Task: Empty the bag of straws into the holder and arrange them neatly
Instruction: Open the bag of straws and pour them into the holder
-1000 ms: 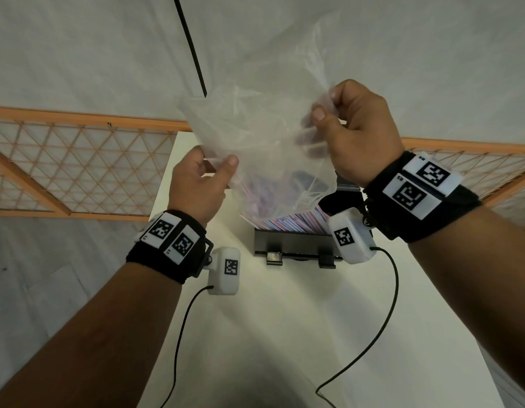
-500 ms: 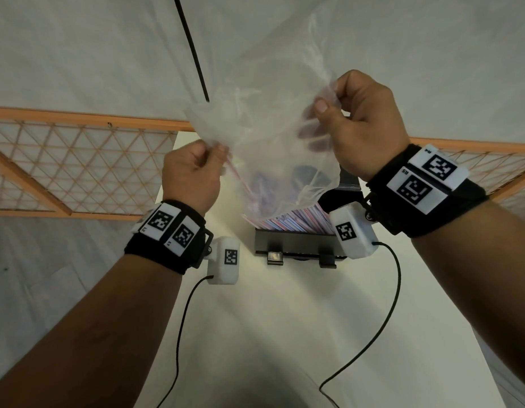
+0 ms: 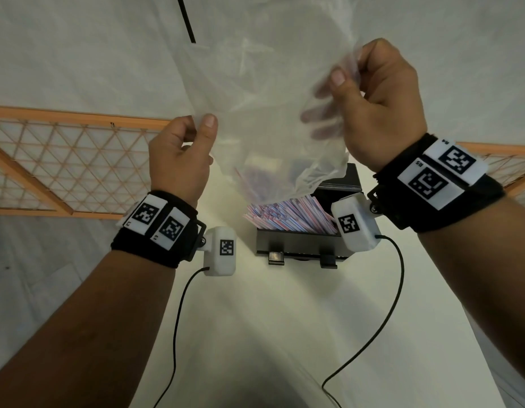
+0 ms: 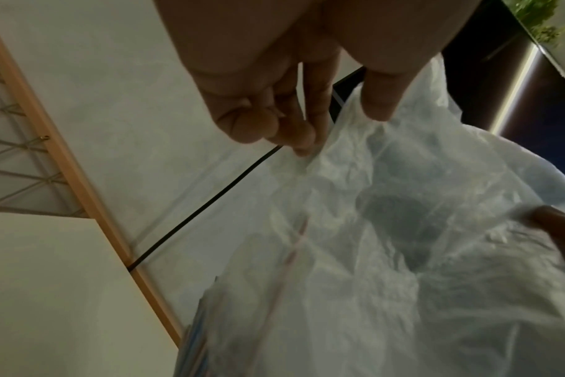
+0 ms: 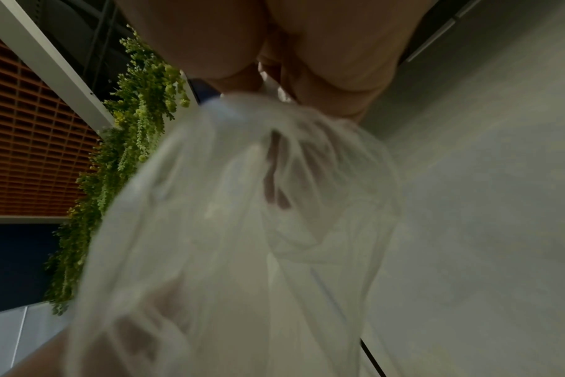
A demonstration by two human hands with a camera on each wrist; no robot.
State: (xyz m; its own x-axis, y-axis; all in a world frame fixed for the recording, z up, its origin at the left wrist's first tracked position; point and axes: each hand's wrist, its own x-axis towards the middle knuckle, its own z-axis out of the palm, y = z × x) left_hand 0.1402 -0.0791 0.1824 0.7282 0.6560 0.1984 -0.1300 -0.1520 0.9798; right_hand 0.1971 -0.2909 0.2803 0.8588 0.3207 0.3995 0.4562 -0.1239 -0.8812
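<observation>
Overhead, the clear plastic bag [image 3: 255, 119] hangs mouth-down above the black holder [image 3: 299, 242], which stands on the white table [image 3: 285, 334]; the left hand [image 3: 181, 160] pinches one edge of the film between thumb and curled fingers, and the right hand [image 3: 382, 104], higher, bunches the other edge in curled fingers. Most of the straws [image 3: 287, 216] lie piled aslant in the holder; a few red-striped ones show through the film low in the bag. By appearance the film is thin, limp and slippery, near weightless, so grips belong at its closed end and corners, mouth kept over the holder; the straws look light and stiff, apt to snag in folds or scatter. Compared with half a second earlier, the right hand has risen and the left thumb now shows on the film; fewer straws show inside.
</observation>
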